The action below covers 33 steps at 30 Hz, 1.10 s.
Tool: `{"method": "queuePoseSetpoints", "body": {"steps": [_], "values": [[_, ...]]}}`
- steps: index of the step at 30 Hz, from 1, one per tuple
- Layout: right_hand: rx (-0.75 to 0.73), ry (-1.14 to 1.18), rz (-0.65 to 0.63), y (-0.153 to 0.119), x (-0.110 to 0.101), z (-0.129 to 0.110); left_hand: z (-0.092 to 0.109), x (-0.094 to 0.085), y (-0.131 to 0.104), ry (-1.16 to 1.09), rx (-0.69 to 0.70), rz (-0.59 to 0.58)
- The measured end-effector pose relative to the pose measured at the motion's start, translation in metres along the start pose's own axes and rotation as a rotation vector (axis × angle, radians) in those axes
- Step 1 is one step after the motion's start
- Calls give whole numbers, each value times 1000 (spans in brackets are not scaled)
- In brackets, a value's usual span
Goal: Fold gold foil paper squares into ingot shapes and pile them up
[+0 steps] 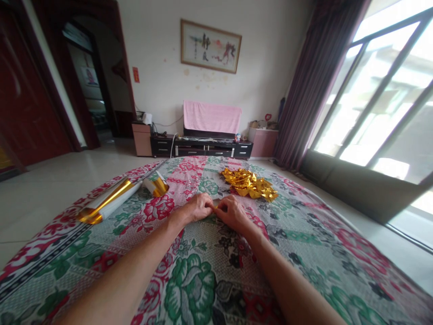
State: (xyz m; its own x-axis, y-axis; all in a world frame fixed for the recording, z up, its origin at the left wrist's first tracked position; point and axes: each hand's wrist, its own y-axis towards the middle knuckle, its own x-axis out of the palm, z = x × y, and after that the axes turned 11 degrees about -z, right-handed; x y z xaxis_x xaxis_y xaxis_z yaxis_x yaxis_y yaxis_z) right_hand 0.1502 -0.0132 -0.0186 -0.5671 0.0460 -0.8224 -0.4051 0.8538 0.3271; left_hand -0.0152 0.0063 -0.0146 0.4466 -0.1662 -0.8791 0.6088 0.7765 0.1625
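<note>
Gold foil paper [215, 209], a small piece mostly hidden by fingers, sits between the two hands, mid-surface and ahead of the wearer. Left hand [199, 206]: thumb and fingertips pinched on its near-left edge. Right hand [232, 210]: same pinch from the other side, knuckles bent. Fingertips nearly meet; likely held so for fine control of a thin, springy sheet. How it is creased, cannot tell.

Forearms reach well forward over a floral cloth [189, 289], which probably gives the paper a soft, non-slip ground.

Just beyond the right hand, a heap of folded gold foil pieces [248, 183], overlapping; apparently grouped to one side, within reach but off the working spot.

Left side: a curled gold foil sheet [157, 186], pale backing showing, and past it a long loose roll [111, 201], gold inside its open end. Both seem to curl by their own spring.

Farther off: pink towel [212, 116] draped over a dark screen, perhaps against dust; curtain [301, 85] gathered beside the window, letting daylight in.
</note>
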Motion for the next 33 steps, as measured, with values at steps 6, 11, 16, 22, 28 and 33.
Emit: {"method": "queuePoseSetpoints", "body": {"steps": [6, 11, 16, 22, 28, 33], "values": [[-18, 2, -107, 5, -8, 4, -4, 2, 1, 6, 18, 1], [-27, 38, -131, 3, -12, 9, 0, 0, 0, 9, 10, -3], [-27, 122, 139, 0, -8, 18, 6, -5, -4, 27, -19, -18], [-120, 49, 73, 1, -5, 14, 9, -8, -5, 143, 102, -37], [-111, -29, -9, 3, -4, 11, 15, -8, -6, 283, 142, -38], [-85, -65, 20, 3, -2, 16, 8, -5, -6, 316, 114, -22]]}}
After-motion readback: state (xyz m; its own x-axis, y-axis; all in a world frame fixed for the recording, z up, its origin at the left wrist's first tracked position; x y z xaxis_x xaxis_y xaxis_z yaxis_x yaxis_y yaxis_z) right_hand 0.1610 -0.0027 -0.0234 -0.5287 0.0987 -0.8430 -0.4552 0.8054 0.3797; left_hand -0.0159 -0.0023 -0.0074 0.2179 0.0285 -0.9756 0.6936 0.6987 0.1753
